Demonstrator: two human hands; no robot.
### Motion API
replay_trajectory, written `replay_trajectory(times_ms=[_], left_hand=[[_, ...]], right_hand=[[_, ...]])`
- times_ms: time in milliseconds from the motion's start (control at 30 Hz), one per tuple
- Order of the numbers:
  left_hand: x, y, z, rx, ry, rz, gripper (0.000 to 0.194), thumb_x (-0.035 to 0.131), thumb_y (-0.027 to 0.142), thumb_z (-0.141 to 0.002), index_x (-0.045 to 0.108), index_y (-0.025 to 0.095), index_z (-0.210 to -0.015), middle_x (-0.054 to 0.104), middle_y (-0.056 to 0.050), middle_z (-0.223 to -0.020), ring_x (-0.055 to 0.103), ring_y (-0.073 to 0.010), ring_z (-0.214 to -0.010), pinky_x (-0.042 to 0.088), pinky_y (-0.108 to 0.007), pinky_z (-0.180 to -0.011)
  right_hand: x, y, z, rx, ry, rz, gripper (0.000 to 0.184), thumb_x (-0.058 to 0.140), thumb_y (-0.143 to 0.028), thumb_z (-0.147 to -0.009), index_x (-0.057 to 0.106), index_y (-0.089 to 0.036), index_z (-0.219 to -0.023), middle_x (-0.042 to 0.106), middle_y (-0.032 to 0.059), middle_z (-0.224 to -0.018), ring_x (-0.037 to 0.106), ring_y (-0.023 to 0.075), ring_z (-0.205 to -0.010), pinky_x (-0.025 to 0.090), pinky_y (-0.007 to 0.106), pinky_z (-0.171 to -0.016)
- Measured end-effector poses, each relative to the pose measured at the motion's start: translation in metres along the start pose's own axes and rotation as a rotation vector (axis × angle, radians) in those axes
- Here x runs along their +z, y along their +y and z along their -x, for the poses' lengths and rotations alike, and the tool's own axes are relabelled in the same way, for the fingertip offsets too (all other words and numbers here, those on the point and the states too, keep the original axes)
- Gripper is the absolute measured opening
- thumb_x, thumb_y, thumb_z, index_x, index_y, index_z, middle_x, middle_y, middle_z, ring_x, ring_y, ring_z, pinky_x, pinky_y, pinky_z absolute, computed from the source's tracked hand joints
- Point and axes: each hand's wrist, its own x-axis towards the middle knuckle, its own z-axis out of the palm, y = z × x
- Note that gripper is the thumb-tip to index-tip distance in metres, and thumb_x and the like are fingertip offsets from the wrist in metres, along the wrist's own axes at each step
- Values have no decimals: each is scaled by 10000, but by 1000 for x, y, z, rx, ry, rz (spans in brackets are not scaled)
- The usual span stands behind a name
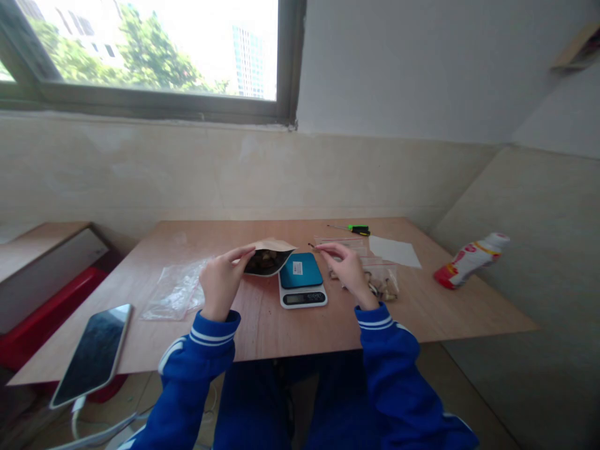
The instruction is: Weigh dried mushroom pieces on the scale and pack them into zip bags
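Observation:
My left hand (pixel 222 281) pinches the rim of an open paper pouch (pixel 274 244), tilted so that its dark inside and brownish pieces show. The pouch hangs over the left edge of a digital kitchen scale (pixel 304 299) with a blue-green top plate and a small label. To the right of the scale, my right hand (pixel 345 267) is closed in a pinch on a small, thin dark piece (pixel 312 246), too small to name. Below and beside that hand lie clear zip bags (pixel 389 275) with light brown pieces in or on them, partly hidden by the hand.
Empty-looking clear plastic bags (pixel 171 290) lie at the left. A phone (pixel 94 353) with a cable sits at the front left edge. Behind are a green-black screwdriver (pixel 359 230) and white paper (pixel 394 251). A red-and-white bottle (pixel 471 259) stands on the right.

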Motion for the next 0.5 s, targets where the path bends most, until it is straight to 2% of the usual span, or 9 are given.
replay_trajectory(times_ms=[67, 133, 200, 267, 333, 433, 500], left_hand=[[1, 2, 1, -9, -9, 10, 277, 566, 509, -838, 730, 381, -1021, 763, -3, -813, 697, -250, -805, 364, -270, -556], [0, 4, 3, -19, -22, 29, 275, 564, 510, -839, 731, 380, -1014, 764, 2, -822, 696, -245, -803, 364, -268, -557], [0, 5, 4, -29, -29, 46, 276, 564, 513, -838, 733, 378, -1009, 765, 4, -839, 694, -239, -809, 368, -265, -562], [-1, 5, 4, -38, -28, 55, 279, 565, 516, -836, 733, 377, -1009, 766, 5, -855, 694, -239, -818, 373, -266, -567], [-1, 5, 5, -45, -26, 54, 279, 566, 516, -835, 733, 379, -1010, 766, 4, -861, 695, -244, -830, 377, -269, -571], [1, 6, 5, -44, -26, 56, 276, 565, 507, -838, 732, 379, -1016, 766, -1, -846, 696, -251, -843, 389, -276, -581], [5, 8, 5, -35, -27, 65, 281, 563, 503, -840, 732, 370, -1021, 765, -7, -825, 698, -251, -841, 403, -278, -593]], right_hand=[[12, 26, 4, 38, -30, 169, 174, 550, -172, -854, 711, -185, -917, 744, 66, -951, 694, 204, -890, 543, 351, -827], [25, 46, 9, 34, -122, 321, 221, 514, -117, -856, 709, -187, -933, 741, 72, -968, 689, 211, -919, 528, 367, -852], [34, 57, 13, -16, -245, 422, 250, 495, -81, -850, 710, -184, -925, 734, 81, -978, 675, 216, -950, 510, 381, -882], [38, 56, 16, -88, -296, 462, 243, 497, -76, -845, 711, -175, -903, 723, 96, -988, 655, 227, -980, 488, 404, -913], [36, 42, 16, -156, -236, 429, 236, 494, -83, -847, 704, -172, -908, 706, 103, -1011, 626, 235, -1015, 466, 418, -934], [26, -1, 12, -231, -92, 224, 266, 449, -70, -856, 685, -182, -906, 688, 77, -970, 614, 204, -986, 473, 368, -904], [22, -33, 7, -258, -110, 54, 292, 418, -59, -860, 681, -185, -863, 685, 54, -905, 629, 176, -920, 488, 324, -862]])
